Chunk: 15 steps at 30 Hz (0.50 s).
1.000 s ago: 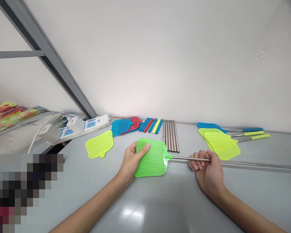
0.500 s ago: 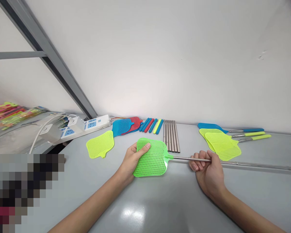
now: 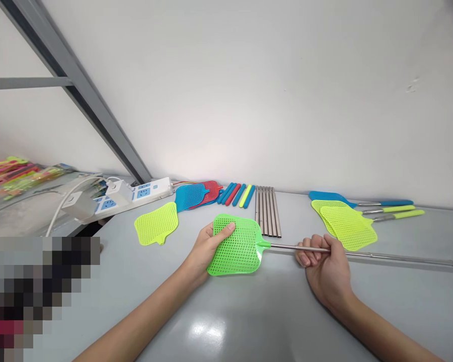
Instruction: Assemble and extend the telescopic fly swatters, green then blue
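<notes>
A bright green fly swatter (image 3: 237,246) lies across both of my hands, its perforated head at the left. My left hand (image 3: 207,249) grips the left edge of that head, thumb on top and fingers behind. The swatter's thin metal rod (image 3: 392,258) is drawn out long and runs off the right edge, so its far end is out of view. My right hand (image 3: 326,266) is closed around the rod, palm up, some way from the head. Just behind the swatter lies a row of short metal tubes (image 3: 269,211).
Coloured grip sleeves (image 3: 236,195) lie left of the tubes. Blue (image 3: 191,196), red (image 3: 212,190) and yellow swatter heads (image 3: 156,223) lie farther left, near a power strip (image 3: 151,191). Swatters with handles (image 3: 347,223) lie at right. A wall stands behind; bagged items (image 3: 26,176) sit far left.
Hands and swatter keep practically the same position and grip. The whole view has shifted very slightly.
</notes>
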Motion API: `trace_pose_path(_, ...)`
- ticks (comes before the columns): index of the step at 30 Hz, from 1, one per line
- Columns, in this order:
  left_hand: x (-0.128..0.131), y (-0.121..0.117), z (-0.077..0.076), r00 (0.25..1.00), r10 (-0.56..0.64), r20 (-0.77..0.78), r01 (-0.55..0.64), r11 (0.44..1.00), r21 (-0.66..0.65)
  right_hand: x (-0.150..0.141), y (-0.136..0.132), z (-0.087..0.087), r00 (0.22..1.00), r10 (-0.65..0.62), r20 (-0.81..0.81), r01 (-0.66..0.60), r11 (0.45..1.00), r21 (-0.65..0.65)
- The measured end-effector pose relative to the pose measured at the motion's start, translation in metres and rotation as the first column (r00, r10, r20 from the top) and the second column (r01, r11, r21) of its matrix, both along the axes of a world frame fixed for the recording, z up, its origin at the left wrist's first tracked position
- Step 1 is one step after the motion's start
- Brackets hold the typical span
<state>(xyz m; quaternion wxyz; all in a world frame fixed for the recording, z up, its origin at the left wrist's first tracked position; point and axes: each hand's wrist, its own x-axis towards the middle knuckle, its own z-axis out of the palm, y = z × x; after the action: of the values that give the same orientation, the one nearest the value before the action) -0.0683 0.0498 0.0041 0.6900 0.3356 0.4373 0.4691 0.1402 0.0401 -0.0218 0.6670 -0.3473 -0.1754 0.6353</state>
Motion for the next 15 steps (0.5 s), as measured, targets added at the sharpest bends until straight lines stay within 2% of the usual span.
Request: trace_pose_path(15,0.0009,-0.0010,0.0032,1.000,-0.010,-0.014,0.010,1.000,-0.012,0.0006,0.0000,-0.0024,0.999,0.000,0.042,-0.001,1.000,0.022)
